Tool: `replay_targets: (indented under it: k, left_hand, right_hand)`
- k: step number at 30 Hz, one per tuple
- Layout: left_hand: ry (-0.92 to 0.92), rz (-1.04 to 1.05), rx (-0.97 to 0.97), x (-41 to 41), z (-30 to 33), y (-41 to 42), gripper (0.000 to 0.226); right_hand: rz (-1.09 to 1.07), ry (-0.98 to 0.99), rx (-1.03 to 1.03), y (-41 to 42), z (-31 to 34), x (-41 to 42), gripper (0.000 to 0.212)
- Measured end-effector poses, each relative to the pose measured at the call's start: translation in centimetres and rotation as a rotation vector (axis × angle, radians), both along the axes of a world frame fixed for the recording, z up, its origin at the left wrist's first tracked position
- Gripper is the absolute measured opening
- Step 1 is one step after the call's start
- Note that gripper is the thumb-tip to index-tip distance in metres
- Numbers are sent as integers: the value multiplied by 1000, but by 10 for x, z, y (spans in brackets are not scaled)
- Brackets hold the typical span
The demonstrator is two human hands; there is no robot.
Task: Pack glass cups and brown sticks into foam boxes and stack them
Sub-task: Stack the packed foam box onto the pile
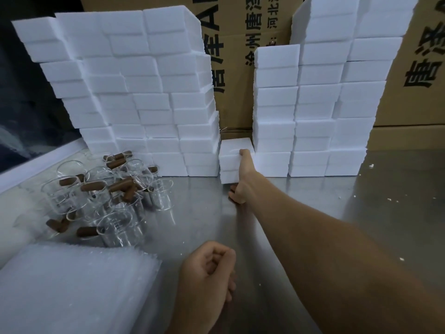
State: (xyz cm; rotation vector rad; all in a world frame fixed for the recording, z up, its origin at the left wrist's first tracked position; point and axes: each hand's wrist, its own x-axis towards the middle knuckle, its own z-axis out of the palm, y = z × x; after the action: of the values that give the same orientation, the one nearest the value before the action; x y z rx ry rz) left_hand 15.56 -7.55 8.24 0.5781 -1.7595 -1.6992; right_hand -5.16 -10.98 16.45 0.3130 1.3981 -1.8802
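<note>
Right hand reaches forward and grips a short stack of foam boxes in the gap between the two walls of stacked boxes; thumb on the front face, fingers curled under the bottom edge. Stack sits on the metal table, touching the right wall and close beside the left wall.

Left hand rests near the table's front edge, fingers curled in, holding nothing.

Glass cups and brown sticks lie in a loose heap at left, still unpacked. Cannot tell whether the walled boxes are filled.

Judgement: many boxes stacked already; a good pile of cups remains, so packing is not finished.
</note>
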Motion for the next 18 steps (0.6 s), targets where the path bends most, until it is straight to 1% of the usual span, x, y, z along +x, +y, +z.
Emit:
replay_targets:
  k: [2, 5, 7, 9, 11, 13, 14, 16, 17, 18]
  left_hand:
    - [-7, 18, -2, 2, 2, 1, 26]
    - [-11, 52, -19, 4, 4, 2, 22]
    - [-14, 91, -16, 5, 4, 3, 21]
    - [-9, 154, -22, 6, 6, 2, 17]
    - [4, 242, -22, 9, 8, 4, 12]
    - [26, 320, -31, 13, 11, 5, 19]
    - [37, 340, -38, 15, 13, 6, 27]
    - [59, 339, -46, 20, 18, 9, 48]
    - [75, 320, -45, 22, 19, 10, 52]
    - [95, 286, -42, 23, 20, 11, 51]
  right_hand:
    - [-13, 4, -41, 19, -3, 16, 53]
    - [-16, 69, -114, 52, -12, 45, 40]
    - [-13, 88, -153, 76, -19, 63, 35]
    - [7, 80, -172, 102, -23, 75, 35]
    - [34, 91, -178, 130, -26, 85, 46]
    - [79, 156, -151, 157, -31, 92, 58]
    - [117, 205, -120, 169, -33, 95, 61]
    - [192, 309, -45, 187, -36, 100, 61]
    - [215, 357, -14, 193, -37, 102, 59]
    - [225, 403, 15, 198, -38, 104, 58]
